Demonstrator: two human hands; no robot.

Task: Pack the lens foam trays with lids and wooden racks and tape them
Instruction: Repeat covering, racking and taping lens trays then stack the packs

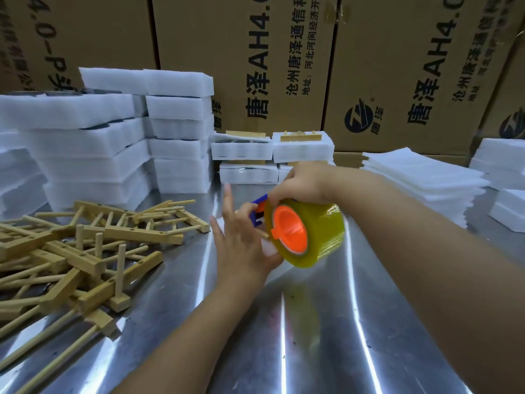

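A: Where is the tape?

B: The roll of yellowish clear packing tape (pixel 309 233) on its orange plastic core with a blue cutter (pixel 260 210) is up above the shiny steel worktop (pixel 312 322), between both hands. The right hand (pixel 301 182) comes down over the top of the roll, its fingers curled and pinching at the blue cutter.

A: And the left hand?

B: The left hand (pixel 241 240) is just left of the roll, palm against it, with the fingers spread and pointing up; one fingertip touches the cutter. Something pale shows between that palm and the roll, but I cannot tell what it is.

A: What about the foam trays?

B: Well left of the roll and further back, white foam trays (pixel 113 149) stand in tall stacks, some with dark edges showing between layers. Directly behind the roll, past the right hand, are smaller white foam packs (pixel 272 153) with wood showing on top, stacked two high.

A: The racks?

B: A loose heap of pale wooden racks with dowel pegs (pixel 79 251) lies on the worktop left of the roll, near the left forearm.

A: Anything to the right?

B: A pile of thin white foam sheets (pixel 420 177) lies right of the roll, behind the right forearm. Brown printed cardboard cartons (pixel 284 66) form a wall behind everything.
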